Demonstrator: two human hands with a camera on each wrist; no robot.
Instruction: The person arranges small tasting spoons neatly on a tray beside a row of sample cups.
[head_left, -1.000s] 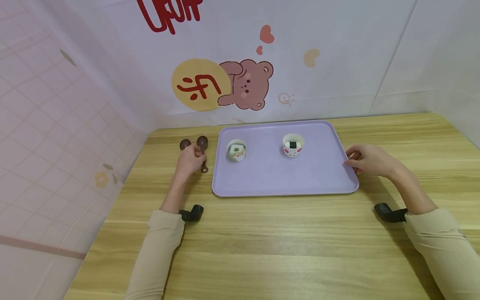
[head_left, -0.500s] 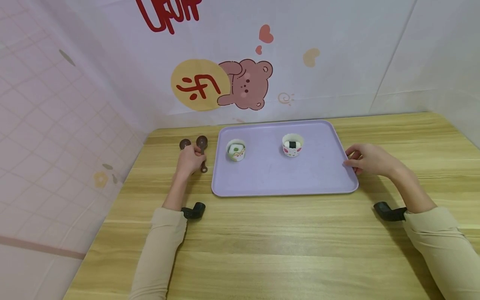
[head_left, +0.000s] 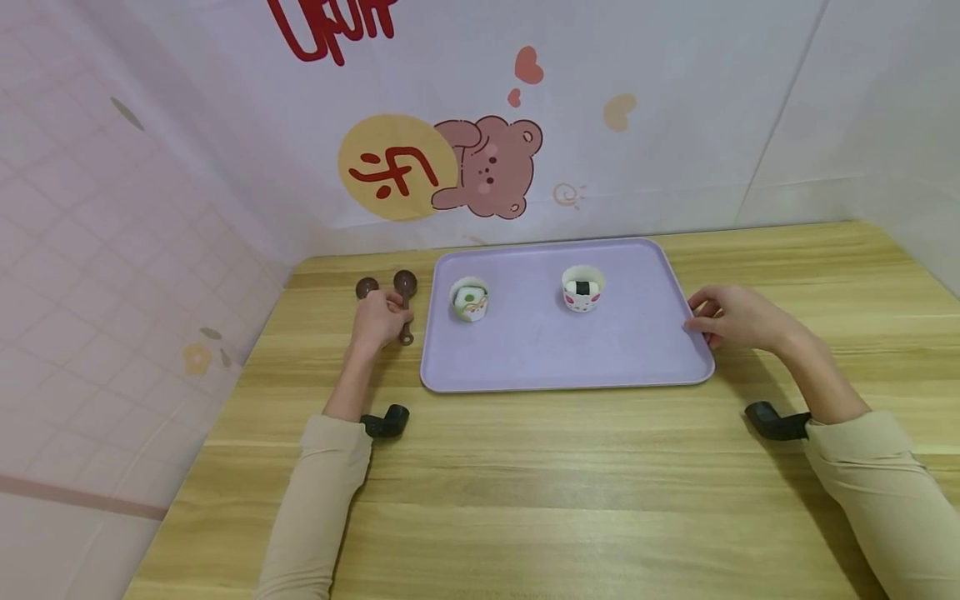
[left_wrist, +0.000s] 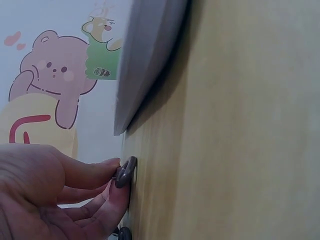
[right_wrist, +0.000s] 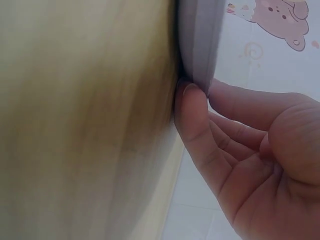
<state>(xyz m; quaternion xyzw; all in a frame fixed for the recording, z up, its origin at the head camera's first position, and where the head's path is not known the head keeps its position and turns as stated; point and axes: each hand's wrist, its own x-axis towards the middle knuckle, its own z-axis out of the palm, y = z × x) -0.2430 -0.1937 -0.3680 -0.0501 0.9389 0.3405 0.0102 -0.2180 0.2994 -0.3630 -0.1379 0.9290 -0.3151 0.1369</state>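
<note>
My left hand (head_left: 377,319) pinches the handle of a brown spoon (head_left: 406,284) that lies left of the tray; the handle's ringed end (left_wrist: 127,172) shows past the fingertips in the left wrist view. Beside it is the round bowl of a second brown spoon (head_left: 367,287), its handle hidden under the hand. At the other side, my right hand (head_left: 738,318) grips the right rim of a lilac tray (head_left: 555,354), thumb above and a finger beneath, as the right wrist view shows.
On the tray stand two paper cups: the left cup (head_left: 469,300) holds a green-and-white piece, the other cup (head_left: 582,289) a white piece with a black band. A printed wall (head_left: 675,125) rises behind the wooden table (head_left: 555,483).
Both hands keep their places on the spoon and the tray rim. The whole head view has shifted very slightly.
</note>
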